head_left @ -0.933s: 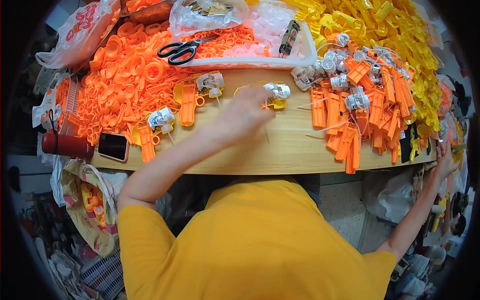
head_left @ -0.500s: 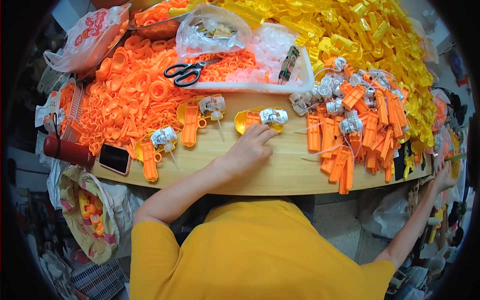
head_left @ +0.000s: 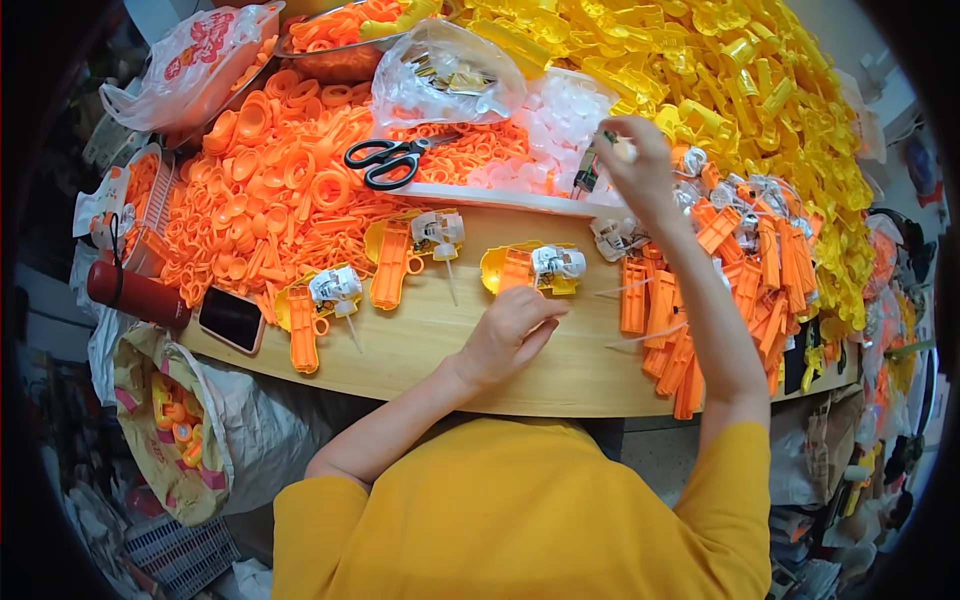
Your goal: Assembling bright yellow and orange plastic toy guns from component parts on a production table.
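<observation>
My left hand (head_left: 510, 330) is curled over the near end of a yellow toy shell (head_left: 492, 268). This shell holds an orange battery case (head_left: 516, 268) and a white motor unit (head_left: 560, 263); its lower part is hidden by my fingers. Out over the white tray (head_left: 470, 194), my right hand (head_left: 640, 165) has its fingers closed at the upper end of a narrow dark object (head_left: 586, 172), whose exact kind I cannot make out. Two similar shell assemblies (head_left: 390, 265) (head_left: 303, 320) lie to the left, each with a thin white tube.
Orange parts (head_left: 240, 200) are heaped at left, yellow parts (head_left: 760, 90) at the far right. Orange cases with wired motors (head_left: 740, 260) are piled at right. Black-handled scissors (head_left: 385, 160), a phone (head_left: 231, 318), a red flask (head_left: 137, 296) and a sack (head_left: 175, 420) are also around.
My right hand has come from the far right, off the table, to the dark object at the tray. My left hand has drawn slightly nearer to me along the shell. The view has shifted a little.
</observation>
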The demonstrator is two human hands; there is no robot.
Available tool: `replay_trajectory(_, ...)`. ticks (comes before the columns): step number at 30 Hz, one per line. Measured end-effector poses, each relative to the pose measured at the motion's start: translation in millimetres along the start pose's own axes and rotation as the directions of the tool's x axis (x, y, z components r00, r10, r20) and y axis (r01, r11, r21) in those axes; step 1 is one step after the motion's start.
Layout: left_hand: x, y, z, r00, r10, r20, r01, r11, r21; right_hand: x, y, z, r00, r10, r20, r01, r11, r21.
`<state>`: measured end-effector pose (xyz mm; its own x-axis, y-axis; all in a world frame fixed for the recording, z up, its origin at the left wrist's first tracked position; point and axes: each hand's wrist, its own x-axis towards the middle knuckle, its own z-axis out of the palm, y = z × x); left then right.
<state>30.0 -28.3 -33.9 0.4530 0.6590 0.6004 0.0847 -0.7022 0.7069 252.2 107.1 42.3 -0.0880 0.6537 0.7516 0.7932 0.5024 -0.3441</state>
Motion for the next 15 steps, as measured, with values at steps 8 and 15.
replay_trajectory(8, -5.6, -1.0, -3.1, 1.000, -0.020, -0.009, 0.020, 1.000, 0.005, 11.7, -8.5, 100.8, 0.956, 0.185, 0.227, -0.046, 0.860, -0.508)
replay_trajectory(15, -3.9, -2.4, -1.1, 1.000, -0.006, 0.002, 0.006, 1.000, -0.016, 6.0, -8.6, 77.5, 0.982, 0.163, 0.099, -0.149, 0.980, -0.133)
